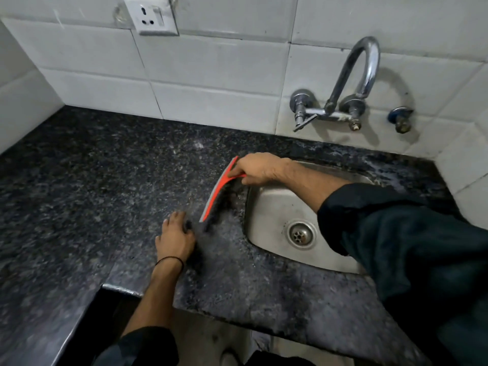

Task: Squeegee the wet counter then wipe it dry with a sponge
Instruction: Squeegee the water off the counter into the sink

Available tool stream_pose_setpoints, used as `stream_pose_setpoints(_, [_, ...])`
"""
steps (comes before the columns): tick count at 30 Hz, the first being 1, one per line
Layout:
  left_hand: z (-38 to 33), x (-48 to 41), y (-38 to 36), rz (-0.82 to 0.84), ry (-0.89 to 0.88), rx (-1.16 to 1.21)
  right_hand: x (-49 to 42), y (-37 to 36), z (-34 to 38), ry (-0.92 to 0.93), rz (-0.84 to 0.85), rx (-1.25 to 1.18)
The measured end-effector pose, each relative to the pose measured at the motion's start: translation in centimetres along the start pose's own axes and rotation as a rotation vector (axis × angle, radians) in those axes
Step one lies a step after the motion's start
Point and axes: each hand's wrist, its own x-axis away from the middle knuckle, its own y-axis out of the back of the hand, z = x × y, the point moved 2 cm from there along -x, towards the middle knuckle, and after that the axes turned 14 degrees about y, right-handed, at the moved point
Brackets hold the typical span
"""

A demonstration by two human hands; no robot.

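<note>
Just left of the sink point(266, 207), on the dark speckled counter point(79, 194), lies the squeegee point(219, 191); its red blade runs from near the back of the basin's left rim down toward the front, with a grey rubber edge facing left and what looks like a dark strip along its right side; the blade seems to rest on the stone, tilted a little, though the contact line is blurred. The right hand point(261, 169) grasps the red handle at the blade's far end, fingers curled around it, forearm reaching across the basin in a dark sleeve point(396, 233). The left hand point(175, 240) lies palm down on the counter just beside the blade's near end; its fingers are bent over something small and dark, too blurred to name, so I cannot tell whether they grip it or merely press on it; a thin black band point(169, 260) circles that wrist. Between blade and basin the stone shows a pale wet sheen. The steel basin holds a round drain point(301, 233); above it a chrome tap point(351, 83) is mounted on the white tiled wall point(211, 62), with a socket point(153, 17) higher up to the left.
</note>
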Motion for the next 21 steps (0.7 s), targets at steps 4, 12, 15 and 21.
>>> stream_pose_setpoints(4, [3.3, 0.8, -0.6, 0.100, 0.073, -0.212, -2.5, -1.3, 1.5, 0.005, 0.008, 0.007])
stream_pose_setpoints(12, [3.1, 0.9, -0.6, 0.168, 0.119, -0.259, 1.6, -3.7, 1.0, -0.083, 0.134, -0.023])
stream_pose_setpoints(15, [3.1, 1.5, -0.6, 0.146, 0.110, -0.254, 4.3, -4.4, 1.0, -0.109, 0.147, -0.017])
stream_pose_setpoints(21, [2.8, 1.7, 0.0, 0.131, 0.072, -0.284, 11.0, -6.0, 0.1, -0.241, 0.245, 0.098])
